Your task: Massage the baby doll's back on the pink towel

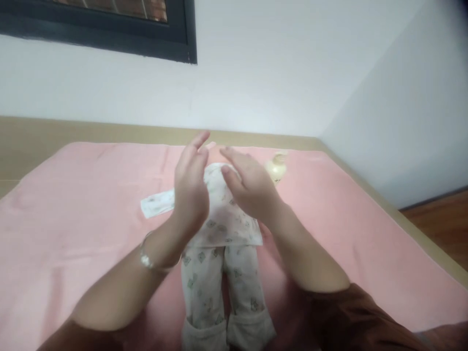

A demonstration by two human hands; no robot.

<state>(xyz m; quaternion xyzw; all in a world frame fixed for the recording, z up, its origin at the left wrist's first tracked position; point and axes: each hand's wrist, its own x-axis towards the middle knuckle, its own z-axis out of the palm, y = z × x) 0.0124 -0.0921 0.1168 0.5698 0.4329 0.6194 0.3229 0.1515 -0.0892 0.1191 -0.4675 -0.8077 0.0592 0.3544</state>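
A small white printed long-sleeved top (230,226) and matching footed trousers (204,280) lie laid out, legs toward me, as if on a small body or doll. Above the collar a pinkish rounded part (216,155) shows between my hands; most of it is hidden. My left hand (192,180), with a bracelet at its wrist, is raised beside the collar over the left shoulder, fingers stretched. My right hand (250,183) arches over the other shoulder with its fingers extended and thumb apart. Both palms face inward, and neither hand holds anything visible.
A pink cloth (109,195) covers the surface under the clothes. Near its far edge, right of my right hand, is a cream-coloured bottle-like object (277,168), blurred. A wooden edge (256,137) runs along the white wall, below a dark-framed window (183,34).
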